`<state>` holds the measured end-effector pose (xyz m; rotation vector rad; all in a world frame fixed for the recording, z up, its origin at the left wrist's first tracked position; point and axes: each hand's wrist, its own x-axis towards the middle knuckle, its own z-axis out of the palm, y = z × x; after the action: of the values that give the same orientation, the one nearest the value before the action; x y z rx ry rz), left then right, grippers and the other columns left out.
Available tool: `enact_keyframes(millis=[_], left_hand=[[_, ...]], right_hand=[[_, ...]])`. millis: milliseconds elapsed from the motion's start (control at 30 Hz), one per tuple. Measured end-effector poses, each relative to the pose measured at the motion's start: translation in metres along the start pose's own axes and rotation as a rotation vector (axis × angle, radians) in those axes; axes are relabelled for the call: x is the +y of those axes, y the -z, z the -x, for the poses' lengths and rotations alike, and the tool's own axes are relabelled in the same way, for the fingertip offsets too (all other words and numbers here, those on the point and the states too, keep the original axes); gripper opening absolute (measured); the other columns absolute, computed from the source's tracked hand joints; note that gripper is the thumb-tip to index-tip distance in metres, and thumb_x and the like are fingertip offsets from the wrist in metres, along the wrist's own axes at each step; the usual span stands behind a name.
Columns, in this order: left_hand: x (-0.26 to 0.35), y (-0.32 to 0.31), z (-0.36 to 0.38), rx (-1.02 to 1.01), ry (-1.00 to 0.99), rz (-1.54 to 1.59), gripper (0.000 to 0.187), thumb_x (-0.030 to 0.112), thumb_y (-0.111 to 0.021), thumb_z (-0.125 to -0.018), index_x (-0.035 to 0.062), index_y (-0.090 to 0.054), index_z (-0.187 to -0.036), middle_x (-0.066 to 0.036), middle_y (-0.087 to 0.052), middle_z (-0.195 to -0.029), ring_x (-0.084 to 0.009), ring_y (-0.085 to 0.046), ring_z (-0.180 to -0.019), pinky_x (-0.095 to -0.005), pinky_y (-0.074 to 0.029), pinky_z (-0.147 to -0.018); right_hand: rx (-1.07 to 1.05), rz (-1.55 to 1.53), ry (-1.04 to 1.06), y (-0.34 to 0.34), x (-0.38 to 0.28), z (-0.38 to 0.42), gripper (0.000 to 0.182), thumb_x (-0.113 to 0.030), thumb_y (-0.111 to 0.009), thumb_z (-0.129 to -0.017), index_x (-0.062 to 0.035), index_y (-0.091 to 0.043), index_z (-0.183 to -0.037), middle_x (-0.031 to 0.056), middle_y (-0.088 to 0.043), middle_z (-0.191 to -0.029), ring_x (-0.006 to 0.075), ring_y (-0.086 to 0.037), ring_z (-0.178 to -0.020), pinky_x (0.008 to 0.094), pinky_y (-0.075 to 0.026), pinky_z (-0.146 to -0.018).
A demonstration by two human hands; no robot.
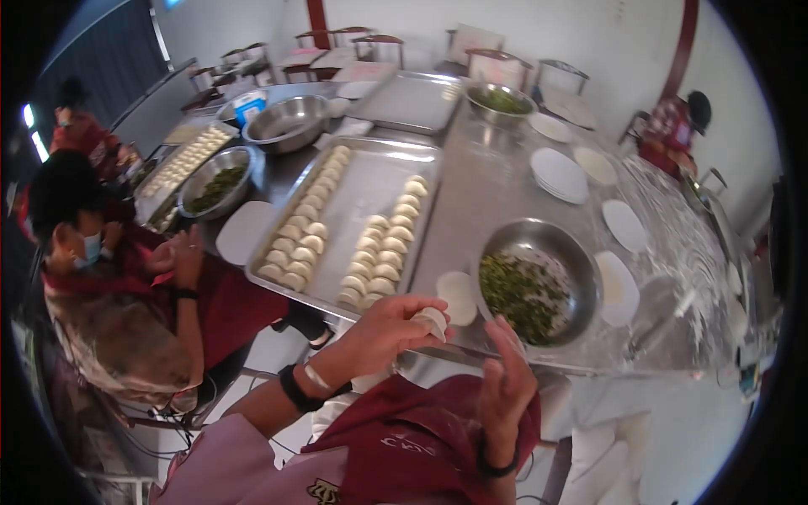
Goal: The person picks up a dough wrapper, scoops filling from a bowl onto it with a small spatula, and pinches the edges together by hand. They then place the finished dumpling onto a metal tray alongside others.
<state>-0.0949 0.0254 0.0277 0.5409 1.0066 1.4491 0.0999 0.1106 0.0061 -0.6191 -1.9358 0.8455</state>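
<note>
Pinched between the thumb and fingers of my left hand [389,332] is a pale folded dumpling [433,323], over the table's front edge. My right hand [507,385] is raised to its right, fingers stretched out and apart, holding nothing. Just beyond my hands stands a steel bowl [582,273] of chopped green filling [520,295]. A round dough wrapper [455,298] lies against the bowl's left side. Left of it, a large metal tray [364,189] carries rows of finished dumplings [389,259] on both its long sides.
Stacked white plates [560,175] and more white discs lie right of the bowl, near flour-dusted metal [673,244]. Farther back are another tray [404,101], an empty-looking basin [286,126] and a bowl of greens [502,101]. A masked person [109,278] sits at left; others work farther off.
</note>
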Motion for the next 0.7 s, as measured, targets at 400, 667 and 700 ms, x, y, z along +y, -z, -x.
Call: enact_keyframes(millis=[400, 667, 700], left_hand=[[0.075, 0.171, -0.122, 0.419, -0.352, -0.795, 0.036, -0.003, -0.063, -0.081, -0.0068, -0.066, -0.117, -0.009, -0.069, -0.097, -0.0130, -0.066, -0.084, -0.0246, -0.054, -0.073], [0.071, 0.224, -0.190, 0.603, -0.437, -1.034, 0.030, 0.001, -0.065, -0.077, -0.0022, -0.073, -0.105, -0.008, -0.071, -0.086, -0.0130, -0.065, -0.078, -0.0265, -0.052, -0.071], [0.066, 0.236, -0.201, 0.624, -0.472, -1.078, 0.029, 0.001, -0.064, -0.077, -0.0004, -0.074, -0.104, -0.009, -0.072, -0.085, -0.0137, -0.065, -0.078, -0.0273, -0.052, -0.072]], right_hand=[[-0.023, 0.004, -0.133, 0.001, 0.005, -0.001, 0.023, 0.006, -0.062, -0.078, 0.0042, -0.069, -0.100, 0.0211, -0.071, -0.108, 0.0356, -0.067, -0.108, 0.0412, -0.051, -0.097], [-0.046, 0.069, -0.163, 0.002, 0.004, -0.009, 0.023, 0.008, -0.060, -0.075, 0.0062, -0.071, -0.095, 0.0212, -0.073, -0.102, 0.0318, -0.071, -0.100, 0.0367, -0.054, -0.092], [-0.042, 0.067, -0.173, 0.001, 0.003, -0.009, 0.023, 0.009, -0.060, -0.074, 0.0061, -0.071, -0.095, 0.0213, -0.073, -0.102, 0.0319, -0.071, -0.100, 0.0367, -0.054, -0.092]])
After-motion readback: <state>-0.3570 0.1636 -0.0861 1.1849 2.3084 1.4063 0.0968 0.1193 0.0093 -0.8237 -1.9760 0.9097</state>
